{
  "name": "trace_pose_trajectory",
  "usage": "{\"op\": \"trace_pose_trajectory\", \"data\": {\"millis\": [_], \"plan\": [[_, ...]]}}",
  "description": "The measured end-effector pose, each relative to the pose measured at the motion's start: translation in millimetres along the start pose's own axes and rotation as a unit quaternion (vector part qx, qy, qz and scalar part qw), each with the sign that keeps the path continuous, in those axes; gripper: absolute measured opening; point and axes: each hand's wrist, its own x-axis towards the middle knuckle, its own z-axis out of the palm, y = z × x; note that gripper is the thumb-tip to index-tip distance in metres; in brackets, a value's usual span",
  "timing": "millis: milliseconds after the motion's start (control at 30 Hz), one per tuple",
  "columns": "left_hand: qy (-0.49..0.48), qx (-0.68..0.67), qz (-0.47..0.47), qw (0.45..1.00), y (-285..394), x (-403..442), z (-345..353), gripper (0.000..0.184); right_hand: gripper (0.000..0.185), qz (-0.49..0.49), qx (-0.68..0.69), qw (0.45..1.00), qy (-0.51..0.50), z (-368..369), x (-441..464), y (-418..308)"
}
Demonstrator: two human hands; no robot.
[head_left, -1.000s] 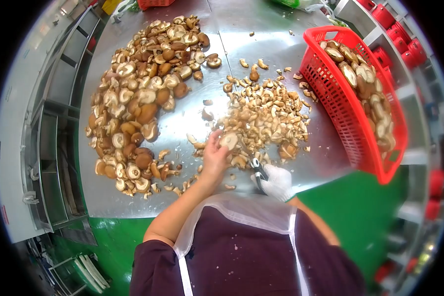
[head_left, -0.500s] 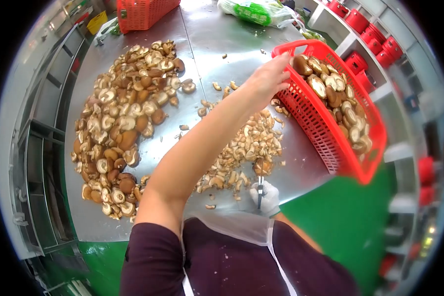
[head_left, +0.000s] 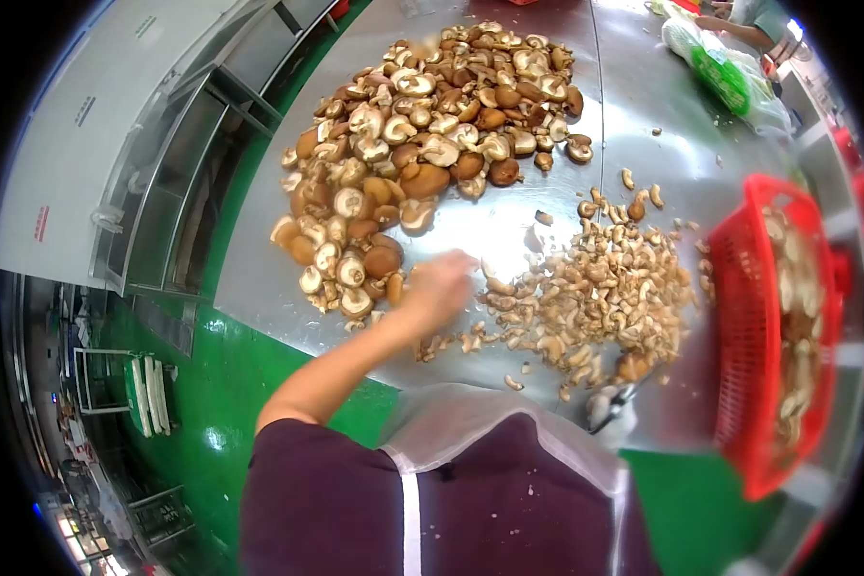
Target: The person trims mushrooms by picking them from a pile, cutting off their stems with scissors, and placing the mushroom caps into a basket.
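My bare left hand [head_left: 440, 288] is over the metal table, between the heap of whole mushrooms [head_left: 422, 149] and the pile of cut mushroom stems [head_left: 605, 288]. Motion blurs its fingers, so their grip is unclear. My right hand [head_left: 616, 415], in a white glove, is at the table's near edge, closed around what looks like a pair of scissors [head_left: 626, 395], partly blurred. Just beyond the blades is a brown mushroom [head_left: 634, 366] by the stems. The whole mushrooms have brown caps, many with pale undersides up.
A red plastic basket [head_left: 747, 336] holding mushrooms is at the table's right edge. Farther back lies a white and green plastic bag [head_left: 725, 82], near another person's arm [head_left: 739, 31]. Metal shelving [head_left: 178, 182] stands left, past the green floor [head_left: 211, 384].
My left hand has let go of the basket's rim and swung left to the whole mushrooms. My view has turned left. The gloved right hand stays near the table edge with its tool.
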Motion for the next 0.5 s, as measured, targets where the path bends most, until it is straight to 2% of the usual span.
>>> {"op": "trace_pose_trajectory", "data": {"millis": [33,100,200,267,333,367,433,467,500], "plan": [[0.021,0.099,0.004,0.995,-19.6,-7.0,-25.0,0.030,0.008,0.000,0.000,1.000,-0.007,-1.1,1.6,1.3],[0.011,0.277,-0.073,0.958,-41.2,-22.1,-59.2,0.041,0.009,0.054,-0.011,0.998,-0.020,-1.1,6.2,-3.9],[-0.061,0.336,-0.157,0.927,-52.6,-30.4,-65.4,0.057,0.011,0.087,-0.082,0.992,-0.038,3.5,13.1,-17.8],[-0.048,0.318,-0.207,0.924,-62.4,-25.1,-48.4,0.064,0.013,0.091,-0.129,0.987,-0.034,9.3,17.6,-28.7],[-0.025,0.276,-0.251,0.927,-67.8,-11.7,-30.0,0.072,0.014,0.016,-0.149,0.988,-0.030,10.9,19.3,-15.5],[-0.011,0.262,-0.248,0.932,-67.8,-2.9,-23.7,0.070,0.015,-0.022,-0.160,0.987,-0.027,9.7,19.2,-10.3],[0.018,0.237,-0.241,0.941,-68.6,16.0,-15.9,0.065,0.017,-0.001,-0.176,0.984,-0.025,7.6,15.5,-9.4],[0.000,0.239,-0.230,0.943,-74.4,25.9,-12.6,0.063,0.017,-0.006,-0.183,0.983,-0.023,9.2,14.9,-12.9],[0.028,0.147,-0.223,0.963,-74.3,30.3,-8.4,0.064,0.017,-0.011,-0.191,0.981,-0.019,9.1,14.7,-14.9]]}}
